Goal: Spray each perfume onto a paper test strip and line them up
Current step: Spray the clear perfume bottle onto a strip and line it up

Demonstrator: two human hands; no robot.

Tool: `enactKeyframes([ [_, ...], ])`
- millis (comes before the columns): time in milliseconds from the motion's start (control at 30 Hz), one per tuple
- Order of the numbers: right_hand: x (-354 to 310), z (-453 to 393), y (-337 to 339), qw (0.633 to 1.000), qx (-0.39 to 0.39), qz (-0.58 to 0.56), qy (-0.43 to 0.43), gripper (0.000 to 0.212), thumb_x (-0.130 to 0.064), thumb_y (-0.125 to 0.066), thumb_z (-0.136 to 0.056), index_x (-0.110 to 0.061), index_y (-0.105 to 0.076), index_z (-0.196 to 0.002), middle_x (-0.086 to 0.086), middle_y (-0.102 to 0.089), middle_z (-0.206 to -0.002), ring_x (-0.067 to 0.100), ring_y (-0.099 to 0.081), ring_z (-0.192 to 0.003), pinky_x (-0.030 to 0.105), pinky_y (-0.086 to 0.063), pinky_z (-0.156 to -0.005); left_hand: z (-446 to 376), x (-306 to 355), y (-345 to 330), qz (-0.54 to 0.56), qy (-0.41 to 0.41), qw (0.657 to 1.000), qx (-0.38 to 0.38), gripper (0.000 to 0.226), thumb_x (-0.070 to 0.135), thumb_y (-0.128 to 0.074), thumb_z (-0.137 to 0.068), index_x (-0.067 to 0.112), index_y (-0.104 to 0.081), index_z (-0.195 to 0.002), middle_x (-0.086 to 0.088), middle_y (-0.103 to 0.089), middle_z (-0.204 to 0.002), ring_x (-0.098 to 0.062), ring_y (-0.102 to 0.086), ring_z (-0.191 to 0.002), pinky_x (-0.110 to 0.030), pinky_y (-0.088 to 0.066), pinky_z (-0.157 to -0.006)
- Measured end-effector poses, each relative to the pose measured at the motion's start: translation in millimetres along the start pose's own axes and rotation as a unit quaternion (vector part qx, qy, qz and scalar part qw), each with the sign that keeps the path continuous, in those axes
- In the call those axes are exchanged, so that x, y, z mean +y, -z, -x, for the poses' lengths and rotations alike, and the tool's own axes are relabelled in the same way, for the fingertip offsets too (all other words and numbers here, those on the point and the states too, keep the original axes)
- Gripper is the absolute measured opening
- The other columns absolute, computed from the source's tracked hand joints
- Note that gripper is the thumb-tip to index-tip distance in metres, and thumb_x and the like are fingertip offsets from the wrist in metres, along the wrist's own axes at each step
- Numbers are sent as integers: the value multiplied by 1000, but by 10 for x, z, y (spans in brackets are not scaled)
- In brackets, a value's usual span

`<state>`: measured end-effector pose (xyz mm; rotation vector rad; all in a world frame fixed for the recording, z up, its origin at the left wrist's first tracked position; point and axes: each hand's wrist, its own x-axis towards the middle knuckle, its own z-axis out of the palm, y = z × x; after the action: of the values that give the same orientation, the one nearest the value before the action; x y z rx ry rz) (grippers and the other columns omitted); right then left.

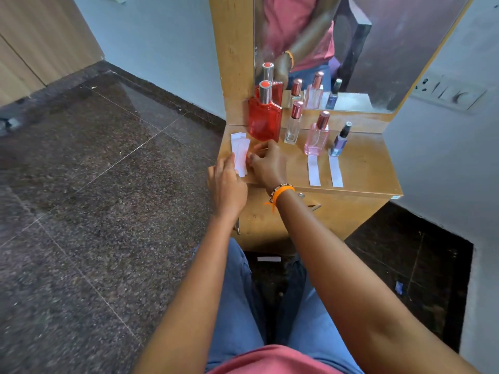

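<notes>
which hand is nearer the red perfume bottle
Right. The right hand sits just below the red perfume bottle; the left hand is lower and further left, by the paper strips.

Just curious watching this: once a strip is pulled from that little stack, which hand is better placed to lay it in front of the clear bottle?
Probably the right hand: it sits between the strip stack and the clear bottle, nearer the bare spot. The left hand is at the stack's outer edge.
</notes>
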<state>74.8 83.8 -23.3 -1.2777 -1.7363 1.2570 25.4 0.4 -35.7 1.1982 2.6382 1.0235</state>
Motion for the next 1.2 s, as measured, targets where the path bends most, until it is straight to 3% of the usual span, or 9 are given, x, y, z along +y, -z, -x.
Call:
enactKeyframes([
  [133,-67,-100,-90,999,11,31,-29,25,-15,-67,-81,-4,-58,-102,13,-67,-107,30,-61,-102,27,-40,-75,21,-49,16,4,-27,1000,-9,45,3,-39,-90,12,-48,-132,-9,-52,-134,-33,-43,-111,-34,-32,-91],
  [267,-113,-145,-135,997,-3,42,-65,39,-22,-73,-78,-7,-54,-108,11,-65,-111,29,-60,-104,38,-48,-85,23,-97,2,-7,-35,999,-5,48,1,-39,-89,13,-45,-135,-5,-52,-134,-30,-42,-111,-35,-35,-93],
  [433,-99,-163,-146,997,6,25,-79,33,-19,-76,-73,-12,-59,-101,10,-67,-110,28,-62,-103,39,-51,-88,36,-121,-21,-2,-46,999,3,48,1,-39,-89,15,-47,-134,-4,-53,-133,-30,-42,-107,-34,-36,-88],
  [600,-64,-179,-146,994,15,-43,-97,26,-18,-80,-68,-20,-55,-70,8,-69,-87,30,-68,-88,45,-56,-84,50,-148,-40,-6,-59,998,4,47,1,-38,-90,14,-46,-135,-3,-53,-131,-29,-41,-108,-37,-40,-91],
  [733,-43,-175,-124,993,15,-76,-94,27,-13,-81,-69,-21,-56,-62,0,-64,-72,27,-68,-82,47,-56,-84,57,-154,-49,-11,-61,998,5,46,2,-38,-92,14,-46,-135,-3,-52,-132,-27,-40,-108,-38,-41,-90],
  [900,-43,-169,-120,991,22,-94,-94,26,-13,-78,-72,-22,-58,-58,4,-66,-74,32,-68,-84,49,-56,-83,50,-165,-57,-11,-59,998,5,48,2,-36,-92,16,-44,-138,-2,-51,-133,-26,-39,-107,-30,-38,-89],
  [1200,-30,-140,-59,994,17,-74,-79,23,-13,-76,-75,-19,-60,-60,13,-70,-81,36,-68,-85,52,-56,-81,58,-117,-47,-15,-75,997,10,49,-4,-36,-90,13,-48,-134,-3,-52,-133,-27,-39,-105,-31,-39,-84],
])
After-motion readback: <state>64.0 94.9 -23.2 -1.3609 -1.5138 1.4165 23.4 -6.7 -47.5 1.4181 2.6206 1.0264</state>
